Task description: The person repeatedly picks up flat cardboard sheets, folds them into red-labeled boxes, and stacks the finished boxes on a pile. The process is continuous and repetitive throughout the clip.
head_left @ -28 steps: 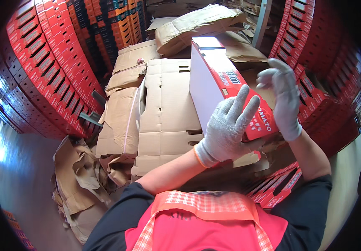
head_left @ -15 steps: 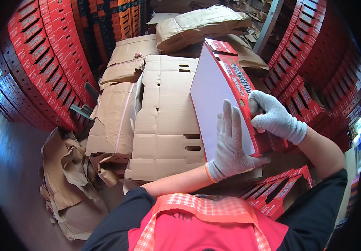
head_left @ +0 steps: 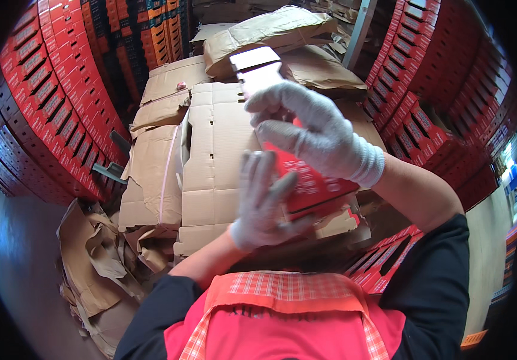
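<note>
A red cardboard box (head_left: 324, 183) stands tilted in front of me over a flat brown cardboard stack, its far end (head_left: 257, 65) shining pale in the light. My right hand (head_left: 318, 132), in a grey-white knit glove, is curled over the upper part of the box, hiding much of it; the fingers are bent toward the thumb. Against the box's near left side rests my left hand (head_left: 258, 204), gloved alike, with fingers stretched and apart, somewhat smeared by motion. The brown flat cardboard (head_left: 213, 174) lies just left of the box.
Tall stacks of red boxes rise at the left (head_left: 60, 102) and right (head_left: 405, 60). Paper-wrapped bundles (head_left: 270, 36) lie at the back, and another wrapped bundle (head_left: 150, 174) lies left of the cardboard. Crumpled brown paper (head_left: 93, 258) sits low left. More red boxes (head_left: 384, 264) are at my right elbow.
The box has turned and moved left, its white broad face no longer showing. Both hands have moved left with it; the right one has also shifted from a fist at its edge to over its top.
</note>
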A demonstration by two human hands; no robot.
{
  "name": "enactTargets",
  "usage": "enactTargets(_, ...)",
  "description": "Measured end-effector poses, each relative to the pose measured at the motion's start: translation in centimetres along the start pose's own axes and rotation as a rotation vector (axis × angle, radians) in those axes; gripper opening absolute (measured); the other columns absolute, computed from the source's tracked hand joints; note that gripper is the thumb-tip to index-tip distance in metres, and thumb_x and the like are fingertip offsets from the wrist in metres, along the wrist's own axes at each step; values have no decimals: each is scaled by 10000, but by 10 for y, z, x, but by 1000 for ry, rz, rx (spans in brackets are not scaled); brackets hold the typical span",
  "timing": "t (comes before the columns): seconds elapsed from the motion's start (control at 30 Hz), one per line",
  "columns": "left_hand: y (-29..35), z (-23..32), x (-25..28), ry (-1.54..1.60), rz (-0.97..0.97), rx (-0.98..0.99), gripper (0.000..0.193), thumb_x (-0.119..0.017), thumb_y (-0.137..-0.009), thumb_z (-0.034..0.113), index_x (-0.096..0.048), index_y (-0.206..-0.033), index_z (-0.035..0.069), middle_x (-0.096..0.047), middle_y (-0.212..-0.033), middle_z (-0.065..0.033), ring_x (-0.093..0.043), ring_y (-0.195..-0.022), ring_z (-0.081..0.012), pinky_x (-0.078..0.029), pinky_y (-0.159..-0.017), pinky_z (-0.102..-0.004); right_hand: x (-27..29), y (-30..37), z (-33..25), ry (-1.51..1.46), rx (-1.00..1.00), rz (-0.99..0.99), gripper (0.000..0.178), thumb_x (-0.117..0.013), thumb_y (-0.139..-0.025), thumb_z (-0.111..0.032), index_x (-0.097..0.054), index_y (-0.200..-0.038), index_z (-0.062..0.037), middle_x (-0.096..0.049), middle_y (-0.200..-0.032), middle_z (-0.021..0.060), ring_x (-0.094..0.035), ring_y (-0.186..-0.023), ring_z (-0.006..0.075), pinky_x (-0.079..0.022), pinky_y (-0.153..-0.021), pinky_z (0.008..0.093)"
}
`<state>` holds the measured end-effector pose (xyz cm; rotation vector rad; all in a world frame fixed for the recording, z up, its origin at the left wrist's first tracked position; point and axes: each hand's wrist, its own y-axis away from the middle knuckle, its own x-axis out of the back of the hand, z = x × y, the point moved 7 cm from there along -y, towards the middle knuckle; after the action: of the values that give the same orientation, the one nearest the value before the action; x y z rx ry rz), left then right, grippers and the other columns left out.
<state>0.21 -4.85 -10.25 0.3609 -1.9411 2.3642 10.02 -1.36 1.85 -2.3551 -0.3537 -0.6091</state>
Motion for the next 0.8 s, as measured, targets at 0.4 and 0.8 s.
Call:
enactTargets(0.4, 208, -57, 149, -88, -181, 1160, 849, -682, -840, 94, -204, -1522, -66, -324, -1550, -221, -318, -1440, -291, -252, -1179, -376, -149, 103, 132, 678, -197, -290, 880, -834, -625, -364, -483, -1368, -48, -646, -1072, 136, -650, -963, 314, -513, -850, 411)
enactTargets(0.8, 115, 73, 67, 210, -194, 260, 608, -545, -972, 281, -381, -1486, 1, -536, -1391, -192, -576, -1206, -359, -458, -1005, -470, 5, 199, -75, 906, -400, -43, 762, -847, -631, -372, -550, -1236, -15, -648, -1030, 183, -648, -943, 368, -516, -836, 435)
